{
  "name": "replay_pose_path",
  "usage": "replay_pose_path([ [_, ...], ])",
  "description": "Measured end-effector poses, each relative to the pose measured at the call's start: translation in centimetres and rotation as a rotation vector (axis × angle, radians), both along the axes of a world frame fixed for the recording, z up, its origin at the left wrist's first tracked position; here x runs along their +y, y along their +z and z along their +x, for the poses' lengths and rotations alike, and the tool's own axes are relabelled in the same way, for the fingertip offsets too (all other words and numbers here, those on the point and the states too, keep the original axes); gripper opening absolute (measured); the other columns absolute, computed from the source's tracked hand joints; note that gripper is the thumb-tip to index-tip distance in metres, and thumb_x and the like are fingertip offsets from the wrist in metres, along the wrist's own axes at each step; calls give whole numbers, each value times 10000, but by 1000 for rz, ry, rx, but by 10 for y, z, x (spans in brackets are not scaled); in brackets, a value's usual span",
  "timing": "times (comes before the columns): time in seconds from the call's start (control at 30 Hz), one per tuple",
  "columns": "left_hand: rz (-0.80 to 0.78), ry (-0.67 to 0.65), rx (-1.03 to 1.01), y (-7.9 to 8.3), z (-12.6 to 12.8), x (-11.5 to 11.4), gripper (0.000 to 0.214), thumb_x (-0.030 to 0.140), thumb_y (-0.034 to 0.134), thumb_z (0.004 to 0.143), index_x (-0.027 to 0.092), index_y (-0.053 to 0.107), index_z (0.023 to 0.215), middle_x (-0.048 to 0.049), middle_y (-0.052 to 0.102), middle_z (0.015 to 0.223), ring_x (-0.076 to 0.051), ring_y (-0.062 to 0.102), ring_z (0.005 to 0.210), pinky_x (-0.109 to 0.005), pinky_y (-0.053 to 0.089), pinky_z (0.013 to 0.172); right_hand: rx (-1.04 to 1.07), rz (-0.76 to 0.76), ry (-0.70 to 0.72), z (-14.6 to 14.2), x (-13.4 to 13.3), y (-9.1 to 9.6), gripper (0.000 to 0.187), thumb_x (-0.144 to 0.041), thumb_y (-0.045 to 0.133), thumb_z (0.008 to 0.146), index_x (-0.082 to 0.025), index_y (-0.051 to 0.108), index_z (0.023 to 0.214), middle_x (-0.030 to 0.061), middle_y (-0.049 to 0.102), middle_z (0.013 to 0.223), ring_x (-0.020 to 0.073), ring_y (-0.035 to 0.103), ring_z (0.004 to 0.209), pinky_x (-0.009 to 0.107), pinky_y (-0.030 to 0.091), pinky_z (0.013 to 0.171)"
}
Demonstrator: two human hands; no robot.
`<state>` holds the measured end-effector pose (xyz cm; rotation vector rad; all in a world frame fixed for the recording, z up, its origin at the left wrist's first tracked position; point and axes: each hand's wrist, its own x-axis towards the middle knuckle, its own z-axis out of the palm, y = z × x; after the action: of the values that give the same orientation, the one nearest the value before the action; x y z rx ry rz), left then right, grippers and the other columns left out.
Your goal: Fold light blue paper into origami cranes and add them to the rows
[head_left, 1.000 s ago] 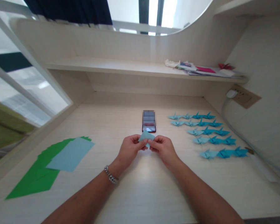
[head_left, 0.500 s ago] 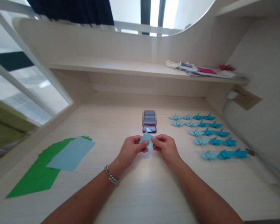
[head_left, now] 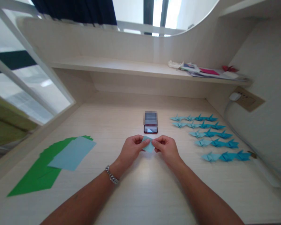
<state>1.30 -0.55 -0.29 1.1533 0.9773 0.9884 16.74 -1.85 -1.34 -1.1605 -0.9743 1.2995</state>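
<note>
A small folded piece of light blue paper [head_left: 148, 145] is pinched between both my hands just above the pale wooden desk [head_left: 140, 187]. My left hand [head_left: 131, 149], with a metal bracelet on its wrist, grips the paper's left side with closed fingers. Gripping the right side is my right hand [head_left: 167, 148], also closed. Just beyond the hands a phone [head_left: 151, 122] lies on the desk.
Several blue paper cranes [head_left: 212, 136] lie in rows at the right. A light blue sheet [head_left: 72, 153] rests on green sheets [head_left: 34, 176] at the left. A shelf [head_left: 121, 67] at the back holds papers [head_left: 206, 72]. A wall socket [head_left: 244, 97] with a cable is at right.
The folded paper has dropped lower between my fingers and shows less above them. Both hands stay in nearly the same place.
</note>
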Motion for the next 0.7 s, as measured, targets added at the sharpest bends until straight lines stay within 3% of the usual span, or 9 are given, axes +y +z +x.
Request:
replay_pose_path([
  [0.13, 18, 47, -23, -4, -1, 1, 207, 310, 715, 703, 118, 661, 759, -46, 663, 697, -136, 596, 624, -262, 495, 612, 47, -44, 28, -5, -1, -2, 313, -413, 756, 620, -150, 608, 705, -15, 600, 527, 98, 528, 472, 215, 413, 476],
  [0.23, 19, 71, -22, -6, -2, 2, 222, 327, 716, 701, 120, 653, 748, -46, 658, 689, -139, 598, 619, -265, 499, 605, 12, -81, 147, -7, -2, -3, 353, -461, 732, 637, -156, 554, 636, -4, 602, 530, 108, 539, 477, 229, 430, 488],
  [0.4, 21, 107, -26, -7, -1, 4, 244, 369, 679, 737, 128, 644, 749, -34, 642, 691, -132, 592, 622, -251, 500, 582, -136, 34, 138, -6, -3, -7, 330, -433, 705, 688, -160, 537, 609, -20, 561, 478, 87, 480, 431, 211, 360, 451],
  [0.5, 38, 135, -47, -5, -1, 4, 243, 371, 678, 737, 132, 639, 743, -24, 636, 687, -127, 590, 615, -250, 504, 582, -142, 21, 186, -7, -4, -9, 308, -432, 681, 712, -155, 565, 646, -3, 591, 534, 101, 520, 472, 220, 399, 483],
  [0.6, 62, 155, 1, -3, -2, 4, 252, 378, 677, 738, 128, 647, 748, -27, 643, 677, -126, 590, 604, -239, 500, 568, -167, -25, 281, -8, -5, -11, 309, -438, 637, 746, -156, 561, 643, 13, 607, 571, 111, 542, 486, 235, 422, 500],
  [0.7, 90, 177, 107, 0, -2, 4, 269, 388, 674, 738, 119, 658, 737, -27, 640, 628, -115, 570, 554, -212, 471, 506, -270, -1, 284, -7, -5, -10, 297, -410, 605, 775, -168, 530, 620, 3, 589, 561, 103, 518, 477, 225, 396, 484],
])
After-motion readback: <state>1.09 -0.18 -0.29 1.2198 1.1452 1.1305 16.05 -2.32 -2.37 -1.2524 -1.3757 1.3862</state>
